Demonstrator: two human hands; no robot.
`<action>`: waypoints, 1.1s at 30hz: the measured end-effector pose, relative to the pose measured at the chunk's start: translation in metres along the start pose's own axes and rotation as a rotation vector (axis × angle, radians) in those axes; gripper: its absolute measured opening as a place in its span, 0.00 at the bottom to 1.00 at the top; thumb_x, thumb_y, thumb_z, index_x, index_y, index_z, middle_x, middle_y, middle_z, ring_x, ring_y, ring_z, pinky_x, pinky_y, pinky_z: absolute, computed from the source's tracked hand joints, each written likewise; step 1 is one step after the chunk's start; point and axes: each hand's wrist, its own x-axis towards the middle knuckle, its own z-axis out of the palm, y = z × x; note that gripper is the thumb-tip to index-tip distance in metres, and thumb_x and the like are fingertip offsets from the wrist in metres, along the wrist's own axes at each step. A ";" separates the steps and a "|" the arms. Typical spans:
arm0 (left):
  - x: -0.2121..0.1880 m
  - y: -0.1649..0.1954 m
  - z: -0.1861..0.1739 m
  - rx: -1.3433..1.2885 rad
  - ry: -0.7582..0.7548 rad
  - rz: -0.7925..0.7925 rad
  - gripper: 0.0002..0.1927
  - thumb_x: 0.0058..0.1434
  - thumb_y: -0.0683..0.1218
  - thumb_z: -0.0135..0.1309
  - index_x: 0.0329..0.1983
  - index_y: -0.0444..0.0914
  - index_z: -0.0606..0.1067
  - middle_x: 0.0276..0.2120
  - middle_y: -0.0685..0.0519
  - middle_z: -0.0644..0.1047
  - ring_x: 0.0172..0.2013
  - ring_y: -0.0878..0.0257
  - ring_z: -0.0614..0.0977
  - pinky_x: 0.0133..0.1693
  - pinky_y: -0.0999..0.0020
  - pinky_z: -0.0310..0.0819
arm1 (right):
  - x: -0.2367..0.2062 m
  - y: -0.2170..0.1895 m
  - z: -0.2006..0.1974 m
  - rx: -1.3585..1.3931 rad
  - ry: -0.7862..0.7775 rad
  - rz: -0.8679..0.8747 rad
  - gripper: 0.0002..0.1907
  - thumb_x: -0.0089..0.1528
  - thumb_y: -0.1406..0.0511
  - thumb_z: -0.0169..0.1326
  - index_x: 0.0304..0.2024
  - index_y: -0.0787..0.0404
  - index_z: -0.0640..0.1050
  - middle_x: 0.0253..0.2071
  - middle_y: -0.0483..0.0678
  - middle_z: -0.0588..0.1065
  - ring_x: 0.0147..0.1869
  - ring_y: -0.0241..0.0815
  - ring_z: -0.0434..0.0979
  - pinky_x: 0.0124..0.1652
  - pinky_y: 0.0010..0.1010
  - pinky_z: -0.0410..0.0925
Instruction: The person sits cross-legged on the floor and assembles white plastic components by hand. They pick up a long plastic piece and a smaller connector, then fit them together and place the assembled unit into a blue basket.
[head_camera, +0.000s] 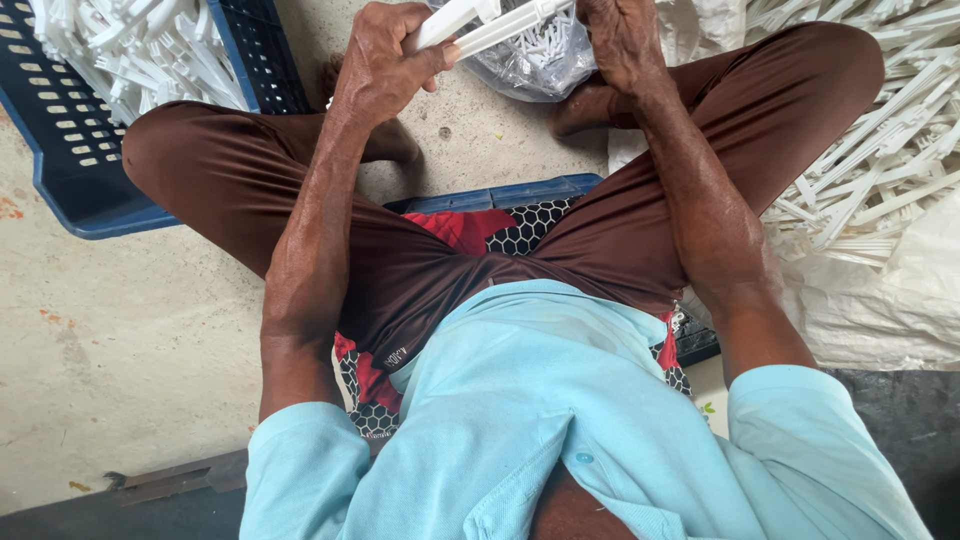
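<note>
Left hand: the left hand sits at the far edge of view, fingers curled and clamped round the near end of the white plastic strips.
Right hand: the right hand comes in from the right, fingers folded down on the other end of the same strips, the tips hidden behind the knuckles.
Where the piece is: held in the air between both hands, above the clear plastic bag and the concrete floor, between the knees.
How it handles: looks light, thin and rigid, smooth moulded plastic, likely a bit slick and apt to snap if bent hard; best gripped near the ends, one hand each, as here.
Far left: a blue slotted crate, hard plastic, filled with more white pieces.
Right: a loose heap of white strips, long and flat, lying on a pale woven sack.
Seat: a low blue-edged stool with a red and black patterned cushion under the person.
Clothing: glossy brown trousers, soft light blue shirt.
</note>
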 end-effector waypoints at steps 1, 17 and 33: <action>0.000 0.000 0.000 0.007 0.006 -0.004 0.08 0.69 0.42 0.64 0.41 0.30 0.81 0.30 0.44 0.82 0.25 0.66 0.84 0.26 0.71 0.81 | -0.001 -0.002 -0.002 0.010 -0.026 0.033 0.27 0.78 0.46 0.38 0.47 0.59 0.76 0.34 0.42 0.72 0.37 0.30 0.74 0.37 0.28 0.73; 0.001 -0.001 0.002 0.043 0.006 0.041 0.09 0.69 0.42 0.63 0.43 0.29 0.80 0.31 0.43 0.83 0.26 0.64 0.85 0.27 0.71 0.82 | -0.002 -0.003 0.003 0.565 0.028 0.579 0.27 0.69 0.39 0.46 0.32 0.52 0.73 0.23 0.37 0.64 0.20 0.26 0.60 0.19 0.23 0.55; -0.003 -0.003 0.007 0.073 0.017 0.046 0.12 0.72 0.42 0.64 0.52 0.29 0.80 0.35 0.43 0.84 0.27 0.65 0.85 0.28 0.71 0.82 | -0.003 -0.003 0.006 0.319 0.049 0.243 0.22 0.74 0.46 0.51 0.39 0.56 0.75 0.27 0.36 0.65 0.27 0.26 0.65 0.28 0.20 0.65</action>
